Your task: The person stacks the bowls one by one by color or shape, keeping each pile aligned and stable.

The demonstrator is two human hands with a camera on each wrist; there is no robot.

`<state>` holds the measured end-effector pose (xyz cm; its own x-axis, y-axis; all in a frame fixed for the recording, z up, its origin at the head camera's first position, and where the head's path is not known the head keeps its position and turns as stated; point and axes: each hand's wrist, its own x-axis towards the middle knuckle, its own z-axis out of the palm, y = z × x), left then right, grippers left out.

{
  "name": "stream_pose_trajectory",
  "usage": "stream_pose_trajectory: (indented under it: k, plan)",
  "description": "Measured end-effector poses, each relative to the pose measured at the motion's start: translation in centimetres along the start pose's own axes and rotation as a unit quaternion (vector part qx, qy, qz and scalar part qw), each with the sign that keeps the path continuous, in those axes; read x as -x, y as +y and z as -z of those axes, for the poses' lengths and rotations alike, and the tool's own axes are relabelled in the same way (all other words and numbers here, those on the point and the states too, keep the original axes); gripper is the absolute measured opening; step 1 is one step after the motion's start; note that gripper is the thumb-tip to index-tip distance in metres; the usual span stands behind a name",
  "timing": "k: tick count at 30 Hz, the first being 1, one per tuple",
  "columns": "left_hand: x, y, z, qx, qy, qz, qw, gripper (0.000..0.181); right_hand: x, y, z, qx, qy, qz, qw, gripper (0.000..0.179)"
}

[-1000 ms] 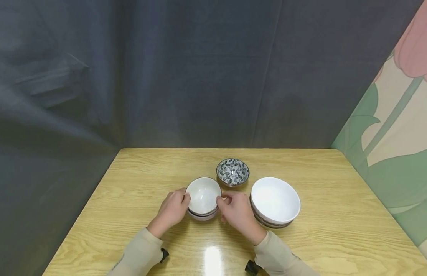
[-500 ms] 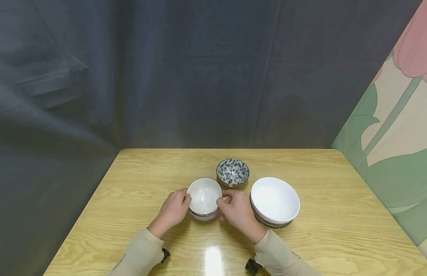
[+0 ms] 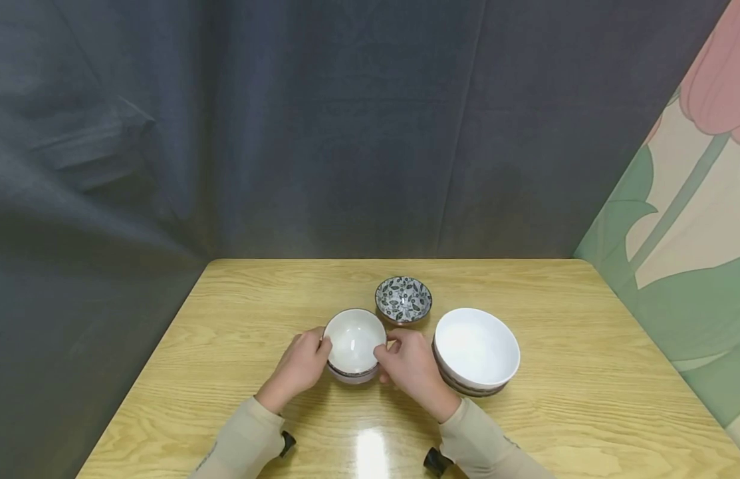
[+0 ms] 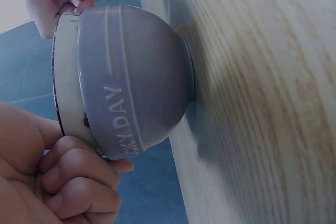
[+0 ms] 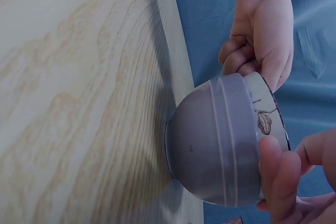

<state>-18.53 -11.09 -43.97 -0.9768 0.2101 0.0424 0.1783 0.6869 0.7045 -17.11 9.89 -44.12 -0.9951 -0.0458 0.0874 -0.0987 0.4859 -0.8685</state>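
Note:
A cream-white bowl (image 3: 353,339) with a dark rim is nested in a purple-grey bowl (image 4: 142,72) that has raised lettering. The outer bowl stands on the wooden table. My left hand (image 3: 299,364) pinches the white bowl's rim from the left, thumb over the edge. On the opposite side my right hand (image 3: 413,367) pinches the same rim between thumb and fingers. The right wrist view shows a brown leaf drawing on the white bowl's outer wall, above the purple rim. Both hands' fingers reach down near the purple bowl's edge.
Behind the nested pair stands a small bowl (image 3: 403,299) with a dark leaf pattern inside. To the right, close to my right hand, a larger white bowl (image 3: 477,347) sits stacked on dark-edged ware (image 3: 474,391). A dark curtain (image 3: 370,133) hangs behind the table (image 3: 585,332).
The white bowl has shifted slightly right and sits a little lower in the purple-grey bowl. Both hands keep their grip with hardly any movement; the other bowls stay put.

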Motion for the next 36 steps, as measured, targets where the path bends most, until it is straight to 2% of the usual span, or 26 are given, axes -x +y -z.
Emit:
stream_pose_trajectory:
  k: [15, 22, 36]
  plan:
    - [0.08, 0.02, 0.11, -0.001, -0.006, -0.002, 1.0, 0.034, -0.06, -0.05, -0.02, -0.005, -0.002, 0.011, 0.9999, 0.038]
    - [0.08, -0.11, 0.07, -0.006, -0.002, -0.006, 1.0, 0.031, 0.09, -0.28, 0.02, 0.005, -0.01, 0.014, 0.9998, 0.051]
    - [0.09, -0.2, -0.03, -0.005, -0.001, -0.002, 1.0, 0.032, 0.04, -0.47, 0.2, 0.0, -0.019, 0.013, 0.9997, 0.051]
